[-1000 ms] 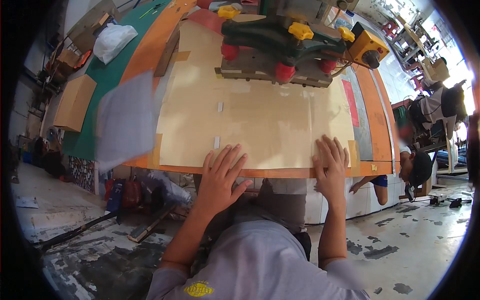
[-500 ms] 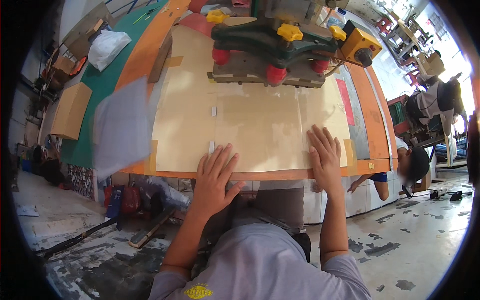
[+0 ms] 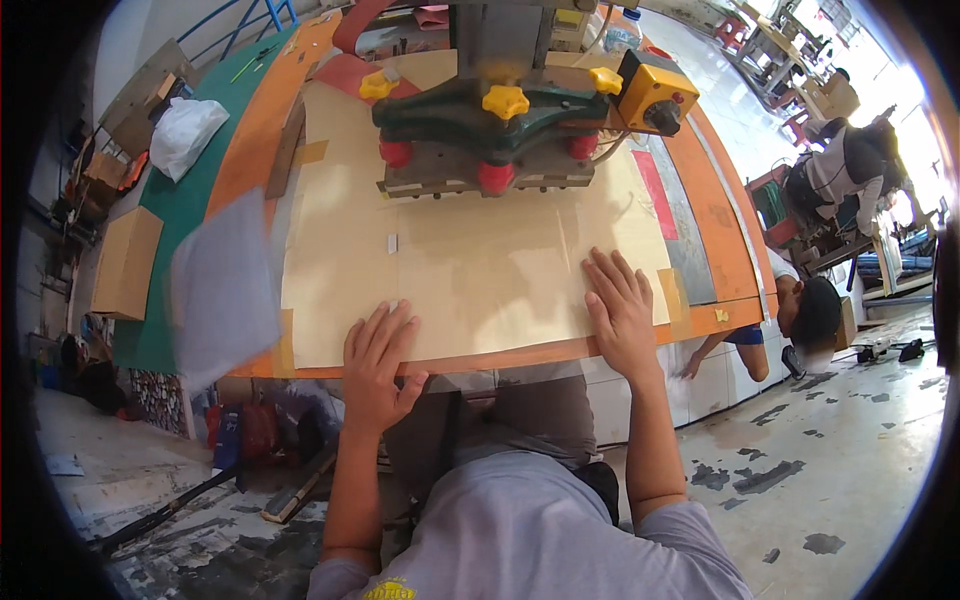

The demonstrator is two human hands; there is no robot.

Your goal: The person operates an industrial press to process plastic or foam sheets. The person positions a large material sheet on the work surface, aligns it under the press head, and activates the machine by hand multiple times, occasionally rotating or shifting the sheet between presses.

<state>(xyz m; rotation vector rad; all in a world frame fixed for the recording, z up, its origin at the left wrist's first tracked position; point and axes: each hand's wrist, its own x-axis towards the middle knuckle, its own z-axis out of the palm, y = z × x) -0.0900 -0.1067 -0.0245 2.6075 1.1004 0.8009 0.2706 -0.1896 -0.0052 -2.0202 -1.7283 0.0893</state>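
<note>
A large beige sheet (image 3: 480, 300) lies on the orange-edged table, with tape strips at its sides. My left hand (image 3: 382, 360) rests flat on the sheet's near edge, fingers spread and thumb apart. My right hand (image 3: 625, 310) lies on the sheet's right part, fingers stretched out. Neither hand holds anything. One small white tab (image 3: 392, 243) shows on the sheet beyond my left fingers. Above the far part stands a press head (image 3: 480, 110) with a dark green frame, yellow knobs and red cylinders. Its flat plate (image 3: 490, 183) hangs over the sheet; whether they touch, I cannot tell.
A yellow control box (image 3: 655, 92) sits right of the press. Translucent sheets (image 3: 225, 285) overhang the table's left edge, near a cardboard box (image 3: 128, 262) and a white plastic bag (image 3: 188, 135). A person (image 3: 805, 305) is low beside the table's right side; another (image 3: 850, 180) is farther back.
The view has shifted, so the table and press appear lower and farther left. My left hand now covers where a second white tab lay. Both hands stay flat on the sheet.
</note>
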